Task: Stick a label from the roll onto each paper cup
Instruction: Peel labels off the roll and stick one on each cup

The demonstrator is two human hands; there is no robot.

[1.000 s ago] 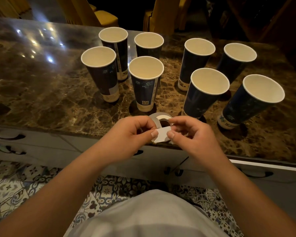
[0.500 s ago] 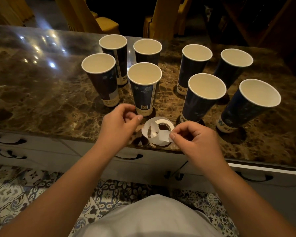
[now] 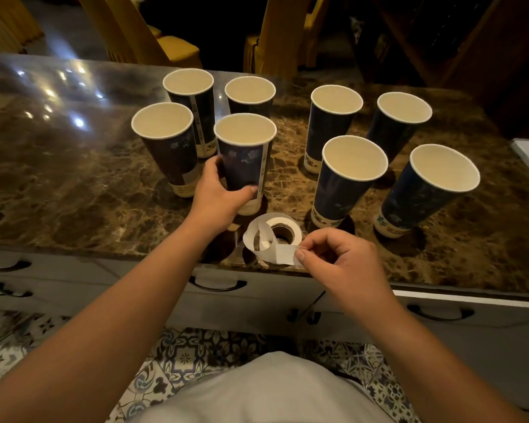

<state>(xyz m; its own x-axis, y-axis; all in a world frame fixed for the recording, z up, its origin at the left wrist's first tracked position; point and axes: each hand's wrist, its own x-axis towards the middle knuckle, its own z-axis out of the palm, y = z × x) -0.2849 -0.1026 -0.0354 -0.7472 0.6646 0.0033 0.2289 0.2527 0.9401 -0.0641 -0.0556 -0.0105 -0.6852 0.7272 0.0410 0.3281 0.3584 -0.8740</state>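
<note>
White paper label (image 3: 284, 254) pinched by right hand (image 3: 342, 267), not yet stuck, just off the white label roll (image 3: 280, 230) at the marble counter (image 3: 74, 190) edge | left hand (image 3: 217, 199) grips nearest dark-blue paper cup (image 3: 245, 160); eight cups, none visibly labelled; task seems early

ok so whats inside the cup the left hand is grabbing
The cup gripped by the left hand shows only a bare cream inner wall; nothing visible inside. Its bottom is out of sight at this angle, so something lying flat there cannot be ruled out.
</note>
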